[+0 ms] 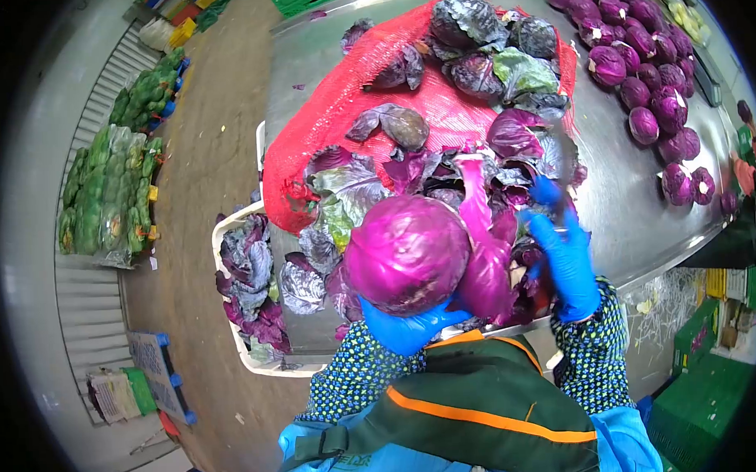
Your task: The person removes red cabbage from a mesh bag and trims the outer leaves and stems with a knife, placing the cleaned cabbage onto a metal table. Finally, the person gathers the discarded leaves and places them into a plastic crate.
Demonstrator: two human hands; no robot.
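Observation:
A large, shiny red cabbage [409, 253] rests in my left hand [406, 325], whose blue-gloved fingers curl under it from below. Against the cabbage's right side stands a loose purple leaf [484, 257] with a pale rib. My right hand [566, 258], also blue-gloved, is just right of that leaf with its fingers spread, partly smeared by motion. I see nothing clearly held in it. Dark trimmed leaves [443, 184] lie heaped beyond the cabbage, and some are partly hidden behind it.
Untrimmed cabbages [472, 74] lie on a red mesh sack [308, 138] on the metal table [618, 194]. Many trimmed purple cabbages [639, 94] are grouped at far right. A white crate [231, 324] of leaves stands at left. Stacked green sacks [106, 191] line the wall.

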